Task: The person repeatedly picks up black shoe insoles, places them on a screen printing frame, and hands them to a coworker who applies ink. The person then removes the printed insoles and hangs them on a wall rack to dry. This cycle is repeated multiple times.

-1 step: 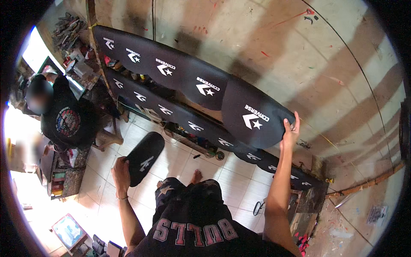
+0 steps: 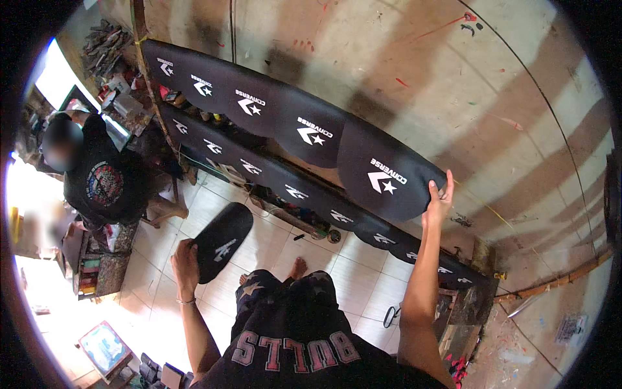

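Observation:
My left hand [image 2: 186,267] is closed on the near end of a black, rounded oblong pad [image 2: 224,242] with a white printed emblem, held above the floor tiles. Raised at the right, my right hand [image 2: 438,198] pinches the right end of a larger-looking black pad [image 2: 382,170], thumb over its face and fingers at its edge. That pad ends an upper row of overlapping black pads [image 2: 253,107], each with a white chevron and star. Below runs a second row of similar black pads [image 2: 291,188]. What supports the rows is mostly hidden.
Behind the rows stands a stained pale wall [image 2: 414,71]. A low shelf with small items [image 2: 285,212] is beneath them. At the left, a person in a black shirt [image 2: 97,175] sits by a cluttered bench. A small table [image 2: 103,348] stands at lower left.
My left hand and its pad have shifted very slightly to the right. My right hand keeps its hold on the row's end pad.

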